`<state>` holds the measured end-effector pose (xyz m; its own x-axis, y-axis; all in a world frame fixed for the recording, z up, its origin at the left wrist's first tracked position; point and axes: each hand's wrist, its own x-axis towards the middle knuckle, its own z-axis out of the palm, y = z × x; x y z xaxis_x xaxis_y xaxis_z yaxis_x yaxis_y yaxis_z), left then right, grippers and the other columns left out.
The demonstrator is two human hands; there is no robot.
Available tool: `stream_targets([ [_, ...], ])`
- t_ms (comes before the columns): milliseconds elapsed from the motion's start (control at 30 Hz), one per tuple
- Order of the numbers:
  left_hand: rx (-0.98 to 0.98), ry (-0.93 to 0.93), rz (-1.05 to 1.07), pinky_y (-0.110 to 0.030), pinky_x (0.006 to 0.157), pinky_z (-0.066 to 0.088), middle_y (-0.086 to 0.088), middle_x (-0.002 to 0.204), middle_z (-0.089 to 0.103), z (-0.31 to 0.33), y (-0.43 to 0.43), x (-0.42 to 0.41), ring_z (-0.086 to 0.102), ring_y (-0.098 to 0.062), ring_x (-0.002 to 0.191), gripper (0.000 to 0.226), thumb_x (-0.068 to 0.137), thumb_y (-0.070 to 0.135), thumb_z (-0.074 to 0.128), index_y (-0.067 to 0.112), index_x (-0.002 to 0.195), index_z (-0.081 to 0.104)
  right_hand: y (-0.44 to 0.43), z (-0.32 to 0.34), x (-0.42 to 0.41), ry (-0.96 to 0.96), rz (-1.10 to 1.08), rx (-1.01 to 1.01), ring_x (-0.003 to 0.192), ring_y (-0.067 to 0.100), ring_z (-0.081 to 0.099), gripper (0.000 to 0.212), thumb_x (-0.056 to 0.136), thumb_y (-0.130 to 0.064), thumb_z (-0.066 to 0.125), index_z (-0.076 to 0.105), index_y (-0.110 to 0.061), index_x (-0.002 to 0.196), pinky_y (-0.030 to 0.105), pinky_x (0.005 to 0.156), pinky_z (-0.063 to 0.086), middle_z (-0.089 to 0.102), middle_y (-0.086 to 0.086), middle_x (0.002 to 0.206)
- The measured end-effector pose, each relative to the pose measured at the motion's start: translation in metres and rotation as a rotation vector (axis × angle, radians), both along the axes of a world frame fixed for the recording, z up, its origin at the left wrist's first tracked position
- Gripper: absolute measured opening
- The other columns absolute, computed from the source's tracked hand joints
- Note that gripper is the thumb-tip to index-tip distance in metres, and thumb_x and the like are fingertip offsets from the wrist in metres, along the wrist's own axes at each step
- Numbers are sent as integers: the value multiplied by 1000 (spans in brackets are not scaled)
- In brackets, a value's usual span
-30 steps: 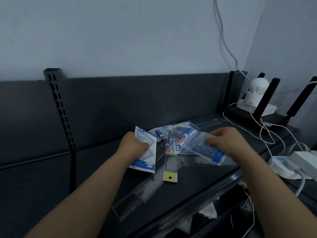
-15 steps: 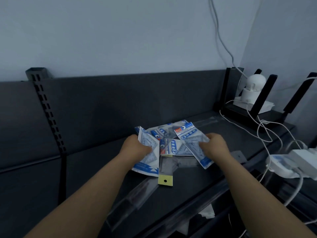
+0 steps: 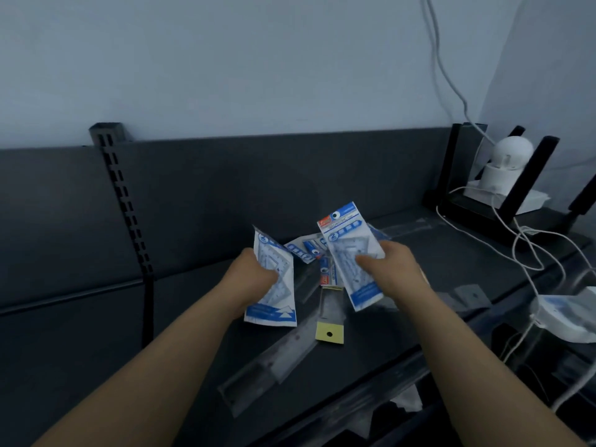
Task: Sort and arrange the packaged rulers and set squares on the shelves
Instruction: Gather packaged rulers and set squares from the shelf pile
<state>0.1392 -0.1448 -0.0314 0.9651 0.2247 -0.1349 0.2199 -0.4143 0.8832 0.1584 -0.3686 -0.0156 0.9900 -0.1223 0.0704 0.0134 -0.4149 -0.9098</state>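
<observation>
Since half a second earlier, the right hand (image 3: 392, 269) had lifted its blue-and-white set-square packet (image 3: 350, 250) off the pile of packets (image 3: 309, 248), standing it nearly upright with thumb and fingers pinching its middle. Over the dark shelf (image 3: 403, 333), the left hand (image 3: 254, 279) gripped a second set-square packet (image 3: 274, 285) just left of that pile. A clear ruler sleeve (image 3: 274, 359) and a yellow-headed ruler pack (image 3: 329, 321) lay flat in front.

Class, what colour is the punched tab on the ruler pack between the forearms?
The tab is pale yellow, clearest in the head view.
</observation>
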Motion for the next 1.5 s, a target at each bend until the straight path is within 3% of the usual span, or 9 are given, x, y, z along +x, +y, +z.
stream_targets([
  [100, -15, 9, -4, -25, 58, 49, -8, 102, 63, -1, 7, -13, 62, -19, 86, 16, 85, 4, 59, 13, 99, 55, 17, -3, -7, 70, 61, 11, 72, 18, 65, 5, 90, -15, 64, 63, -13, 94, 28, 61, 51, 66, 2, 83],
  [233, -84, -71, 56, -23, 54, 47, -5, 95, 65, 3, 24, -31, 62, -14, 75, 15, 87, 4, 63, 17, 90, 56, 49, -5, -17, 117, 199, 58, 72, 18, 70, 6, 89, -15, 65, 62, -18, 85, 33, 63, 58, 71, 2, 81],
  [433, -181, -156, 166, -29, 66, 55, -3, 101, 66, 12, 71, -74, 66, -17, 85, 14, 90, 9, 60, 16, 101, 56, 120, -8, -34, 107, 356, 102, 83, 21, 70, 12, 87, -12, 66, 61, -23, 82, 44, 82, 57, 72, 3, 91],
  [533, -215, -180, 247, -32, 67, 57, -1, 102, 66, 15, 102, -106, 68, -18, 88, 19, 91, 10, 59, 16, 108, 55, 161, -8, -48, 115, 425, 130, 84, 19, 69, 9, 86, -12, 66, 61, -19, 90, 40, 78, 58, 71, 4, 96],
  [633, -223, -230, 354, -32, 69, 58, -1, 102, 67, 16, 138, -144, 68, -18, 88, 16, 91, 11, 59, 19, 106, 57, 205, -7, -69, 125, 481, 160, 85, 17, 69, 24, 85, -13, 68, 59, -15, 106, 36, 73, 58, 69, 2, 99],
  [800, -190, -303, 539, -39, 82, 57, 0, 105, 67, 16, 204, -212, 68, -18, 90, 24, 90, 11, 62, 20, 112, 55, 289, -4, -116, 135, 603, 204, 85, 17, 70, 33, 85, -14, 70, 56, -16, 114, 38, 73, 59, 69, 2, 103],
  [1133, 175, -283, 692, -26, 64, 54, 8, 101, 61, 21, 340, -325, 62, -5, 79, 34, 92, 14, 57, 21, 124, 48, 441, -9, -214, 110, 716, 221, 90, 17, 67, 27, 88, -11, 65, 51, -21, 109, 36, 74, 57, 66, 1, 105],
  [1333, 385, -78, 662, -38, 81, 52, 1, 108, 62, 11, 389, -341, 61, -20, 93, 29, 91, 20, 55, 18, 119, 50, 485, -21, -232, 5, 685, 75, 85, 12, 62, 28, 89, -10, 63, 52, -14, 115, 31, 73, 55, 62, 0, 102],
  [1500, 586, 72, 596, -38, 89, 47, -7, 118, 60, 3, 402, -342, 54, -29, 106, 31, 91, 29, 55, 15, 118, 53, 491, -26, -235, -104, 669, -178, 103, 23, 60, 32, 85, -17, 65, 60, -12, 117, 39, 90, 53, 58, 10, 118],
])
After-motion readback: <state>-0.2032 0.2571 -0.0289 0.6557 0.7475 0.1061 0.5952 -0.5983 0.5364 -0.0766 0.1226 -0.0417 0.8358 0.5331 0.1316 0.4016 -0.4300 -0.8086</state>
